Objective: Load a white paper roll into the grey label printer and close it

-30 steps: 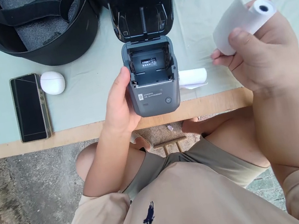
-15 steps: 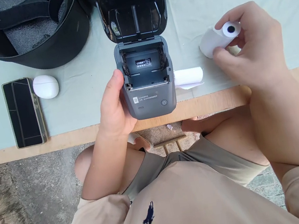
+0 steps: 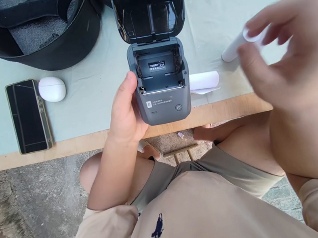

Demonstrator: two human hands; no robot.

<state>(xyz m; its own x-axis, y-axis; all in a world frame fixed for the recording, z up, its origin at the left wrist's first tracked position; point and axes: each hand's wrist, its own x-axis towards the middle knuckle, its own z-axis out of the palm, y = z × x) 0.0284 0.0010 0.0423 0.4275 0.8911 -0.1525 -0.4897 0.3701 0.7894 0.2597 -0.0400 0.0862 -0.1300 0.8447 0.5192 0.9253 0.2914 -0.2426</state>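
My left hand (image 3: 126, 114) is wrapped round the left side of a dark grey label printer (image 3: 165, 107), thumb on its edge. The printer's black lid (image 3: 150, 18) is flipped up and its paper bay lies bare, with only a small printed sticker inside. Off to the right, my right hand (image 3: 290, 46) is smeared by motion, thumb and forefinger apart. Between them is the upper end of a white paper roll (image 3: 234, 47); whether they grip it I cannot tell. A second white paper roll (image 3: 206, 80) lies beside the printer, partly hidden by it.
An open black zip case (image 3: 72, 48) with grey foam stands at the back left. In front of it are a phone (image 3: 26, 117) and a white rounded case (image 3: 52, 89). The table's wooden edge (image 3: 83, 143) runs close before me.
My right hand has moved rightward and its fingers have spread. The roll near it shows narrower, its dark core hole out of sight. My left hand still holds the printer; the whole view has shifted slightly.
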